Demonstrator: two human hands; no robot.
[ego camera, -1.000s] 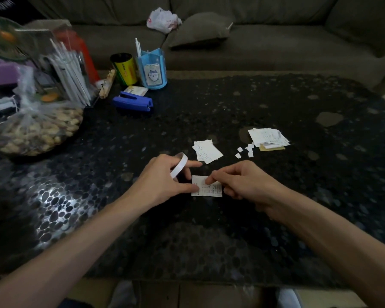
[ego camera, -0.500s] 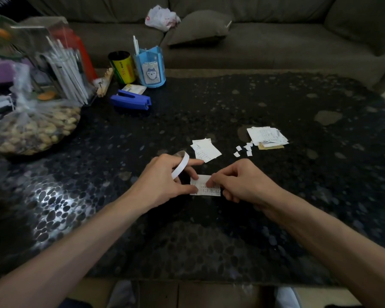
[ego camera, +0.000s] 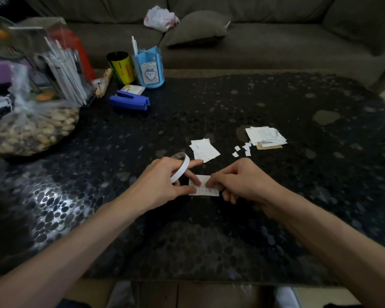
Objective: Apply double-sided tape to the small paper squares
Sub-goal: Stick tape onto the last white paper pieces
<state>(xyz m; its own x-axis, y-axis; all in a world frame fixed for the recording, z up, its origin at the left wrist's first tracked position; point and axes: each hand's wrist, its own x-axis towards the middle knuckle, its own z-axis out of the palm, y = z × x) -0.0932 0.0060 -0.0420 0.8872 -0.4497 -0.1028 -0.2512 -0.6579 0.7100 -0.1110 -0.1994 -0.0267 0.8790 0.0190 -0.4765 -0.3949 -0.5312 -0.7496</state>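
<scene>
My left hand (ego camera: pixel 162 181), tape roll (ego camera: pixel 181 167) ringing its straight forefinger, presses the paper slip (ego camera: pixel 203 191) onto the counter (ego camera: pixel 209 241); my right hand (ego camera: pixel 242 181) pinches it.

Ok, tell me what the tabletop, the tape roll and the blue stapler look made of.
The tabletop looks like glossy glass or resin over a dark pebble pattern; it mirrors a bright glare at the left. The tape roll is a thin, matte white band, probably a paper liner, wound as a hollow ring. The blue stapler seems to be smooth moulded plastic, judging by its even colour and soft sheen.
</scene>
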